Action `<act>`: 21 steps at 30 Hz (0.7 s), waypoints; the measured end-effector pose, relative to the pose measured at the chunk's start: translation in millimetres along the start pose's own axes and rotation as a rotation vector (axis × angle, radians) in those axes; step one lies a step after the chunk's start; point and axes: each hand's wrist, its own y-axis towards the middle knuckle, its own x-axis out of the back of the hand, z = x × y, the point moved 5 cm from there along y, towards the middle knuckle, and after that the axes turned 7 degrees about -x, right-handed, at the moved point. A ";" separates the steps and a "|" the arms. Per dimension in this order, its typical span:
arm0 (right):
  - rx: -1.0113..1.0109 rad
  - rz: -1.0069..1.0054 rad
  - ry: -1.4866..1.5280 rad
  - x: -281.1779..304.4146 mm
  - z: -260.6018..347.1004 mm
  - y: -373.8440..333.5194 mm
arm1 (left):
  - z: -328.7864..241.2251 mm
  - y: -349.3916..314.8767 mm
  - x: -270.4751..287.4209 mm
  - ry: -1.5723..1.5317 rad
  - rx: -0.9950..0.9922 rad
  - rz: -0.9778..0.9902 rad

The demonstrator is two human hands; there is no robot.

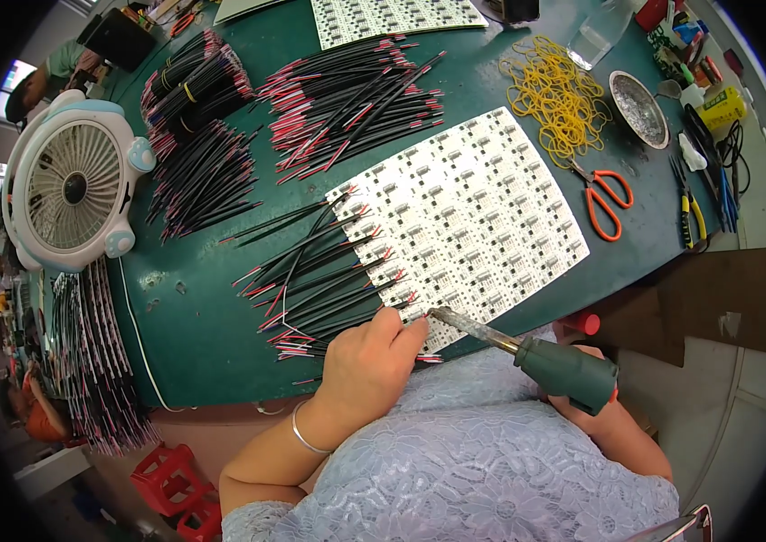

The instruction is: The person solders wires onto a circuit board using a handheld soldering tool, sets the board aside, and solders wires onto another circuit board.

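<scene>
My left hand (369,357) is closed in a pinch at the near left corner of a white circuit board panel (482,208). A thin wire seems to be between the fingertips, mostly hidden by them. In my right hand (591,419) is a soldering iron (568,372) with a dark green handle. Its metal tip points left and meets the panel just beside my left fingertips. Several black wires (310,262) with red and white ends stick out leftward from the panel's left edge. Rows of small dark parts cover the panel.
Bundles of black wires (356,104) lie beyond the panel, beside a white fan (75,185). To the right are yellow rubber bands (554,95), orange-handled scissors (607,200), a metal bowl (639,110) and yellow-black pliers (690,212). Red stools (170,479) stand below on the left.
</scene>
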 end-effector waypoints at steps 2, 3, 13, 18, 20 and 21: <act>0.011 -0.022 -0.013 -0.4 -0.2 -0.9 | 1.3 -0.2 0.3 -0.026 0.017 -0.003; 0.010 -0.022 -0.012 -0.6 0.1 -0.2 | 1.5 0.1 0.4 -0.026 0.017 -0.002; -0.030 0.009 0.091 3.1 6.2 3.1 | 3.9 0.8 1.1 -0.061 0.028 0.016; 0.077 -0.099 -0.141 8.1 13.2 2.2 | 9.7 -0.9 -0.7 -0.122 0.040 0.025; 0.060 -0.064 -0.112 6.9 12.5 2.5 | 10.3 -0.1 0.0 -0.171 0.046 0.019; 0.060 -0.064 -0.112 6.7 12.2 2.1 | 10.0 0.6 1.0 -0.171 0.046 0.019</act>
